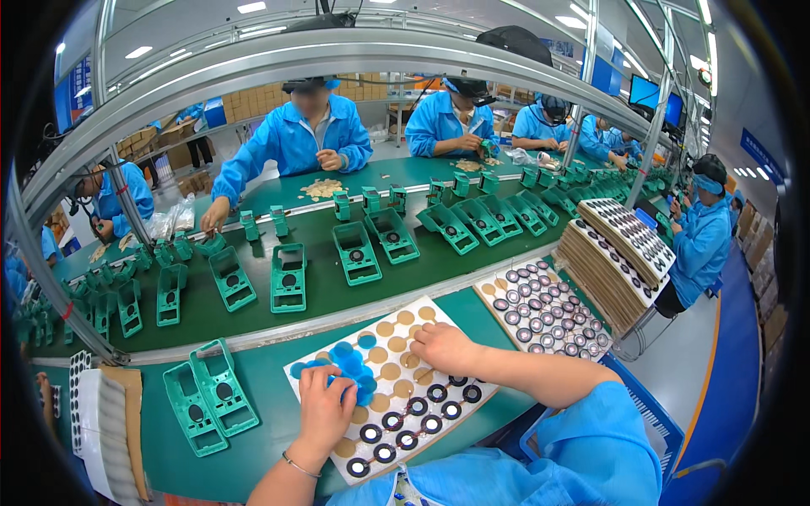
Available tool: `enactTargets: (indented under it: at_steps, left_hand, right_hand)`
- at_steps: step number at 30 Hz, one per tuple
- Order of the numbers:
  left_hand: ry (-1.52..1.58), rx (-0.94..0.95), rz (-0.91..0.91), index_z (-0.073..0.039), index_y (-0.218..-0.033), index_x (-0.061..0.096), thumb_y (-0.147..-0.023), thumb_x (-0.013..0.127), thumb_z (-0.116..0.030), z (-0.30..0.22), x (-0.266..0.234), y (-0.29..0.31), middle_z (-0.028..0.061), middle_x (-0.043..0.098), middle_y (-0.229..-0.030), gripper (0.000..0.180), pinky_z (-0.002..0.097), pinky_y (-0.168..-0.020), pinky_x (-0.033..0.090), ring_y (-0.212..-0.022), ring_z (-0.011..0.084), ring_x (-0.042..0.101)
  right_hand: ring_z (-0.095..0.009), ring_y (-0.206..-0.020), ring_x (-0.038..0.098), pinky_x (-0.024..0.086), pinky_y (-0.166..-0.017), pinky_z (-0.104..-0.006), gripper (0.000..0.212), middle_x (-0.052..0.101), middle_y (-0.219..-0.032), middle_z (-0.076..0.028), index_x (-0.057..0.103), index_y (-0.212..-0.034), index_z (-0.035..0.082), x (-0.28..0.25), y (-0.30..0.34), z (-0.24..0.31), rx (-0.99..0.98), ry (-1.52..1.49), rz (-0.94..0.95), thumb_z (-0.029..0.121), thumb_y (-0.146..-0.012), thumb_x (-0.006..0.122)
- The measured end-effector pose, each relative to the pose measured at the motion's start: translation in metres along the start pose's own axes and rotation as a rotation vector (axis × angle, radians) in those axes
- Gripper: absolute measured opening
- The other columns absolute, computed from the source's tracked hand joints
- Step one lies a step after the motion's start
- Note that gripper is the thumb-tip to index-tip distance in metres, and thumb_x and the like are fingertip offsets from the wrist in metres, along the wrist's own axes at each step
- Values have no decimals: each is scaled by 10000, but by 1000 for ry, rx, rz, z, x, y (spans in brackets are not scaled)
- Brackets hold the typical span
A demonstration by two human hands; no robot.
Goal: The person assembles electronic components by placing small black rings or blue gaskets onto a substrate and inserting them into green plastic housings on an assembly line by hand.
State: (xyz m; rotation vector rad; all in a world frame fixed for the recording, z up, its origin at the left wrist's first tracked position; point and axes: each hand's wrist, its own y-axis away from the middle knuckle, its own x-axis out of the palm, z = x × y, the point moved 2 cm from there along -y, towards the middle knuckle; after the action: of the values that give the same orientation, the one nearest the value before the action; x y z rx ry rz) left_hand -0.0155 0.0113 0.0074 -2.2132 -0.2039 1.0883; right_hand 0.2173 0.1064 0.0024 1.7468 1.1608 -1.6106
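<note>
A white board [396,301] lies tilted on the green bench in front of me, with rows of round tan spots and black ring-shaped speakers [385,453] with wires at its near end. Thin round blue discs [350,361] overlap in a loose pile on its left part. My left hand [325,409] curls its fingers at the near edge of this pile, closed on some discs. Over the tan spots at the right, my right hand [445,347] has its fingers bent down and pressed together; what is between the fingertips is hidden.
Two green plastic housings [226,390] lie left of the board. A second speaker tray [544,308] and a tall stack of trays [612,253] stand to the right. Beyond a metal rail, a green conveyor [321,291] carries several housings. Co-workers in blue sit across it.
</note>
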Motion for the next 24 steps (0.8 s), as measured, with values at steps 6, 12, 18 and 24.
enactTargets:
  at_steps: [6, 12, 18, 24]
  left_hand:
    - [82, -50, -11, -39, -786, 642, -705, 682, -37, 3, -2, 2, 107, 562, -925, 90, 371, -755, 444, -880, 288, 509]
    - [620, -412, 161, 14, -947, 634, -852, 594, -92, -5, 2, 0, 129, 606, -1021, 148, 310, -785, 492, -875, 216, 605]
    - [1587, -824, 215, 65, -1217, 457, -957, 458, -181, 15, 1, 3, 113, 581, -1101, 357, 321, -884, 481, -984, 188, 587]
    - [1494, -902, 135, 18, -1195, 520, -957, 463, -162, 20, -11, -2, 51, 600, -995, 304, 194, -693, 501, -822, 69, 578]
  right_hand:
    - [-233, -843, 572, 489, -688, -370, 125, 572, -845, -71, 569, -843, 63, 5, -3, 6, 72, 46, -18, 131, -739, 567]
    - [-297, -852, 565, 487, -715, -389, 146, 583, -884, -120, 577, -904, 67, -24, -15, 21, 276, -607, -358, 142, -779, 594]
    - [-283, -926, 536, 472, -788, -367, 252, 560, -1050, -91, 561, -970, 46, -41, -64, 96, -133, -497, -466, 118, -747, 652]
    - [-276, -988, 493, 456, -843, -351, 360, 534, -1093, -101, 530, -1040, 17, -51, -75, 85, -193, -529, -343, 124, -722, 661]
